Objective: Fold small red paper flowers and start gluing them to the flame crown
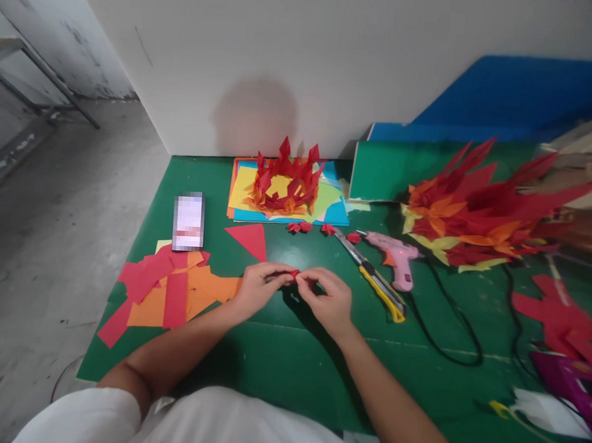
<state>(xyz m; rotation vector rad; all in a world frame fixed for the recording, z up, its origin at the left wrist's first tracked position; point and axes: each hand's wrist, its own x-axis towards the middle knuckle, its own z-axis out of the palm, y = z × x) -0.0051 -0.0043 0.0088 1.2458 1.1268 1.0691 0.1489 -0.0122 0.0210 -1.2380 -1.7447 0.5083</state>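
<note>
My left hand and my right hand meet over the green table, fingertips pinched together on a small folded piece of red paper. Both hands rest low on the table surface. A red paper triangle lies just beyond my left hand. Several tiny red folded pieces sit in a row farther back.
Red and orange paper scraps lie at the left, a phone behind them. A red-orange paper crown sits on coloured sheets. A yellow utility knife, pink glue gun and large paper flame bundle are on the right.
</note>
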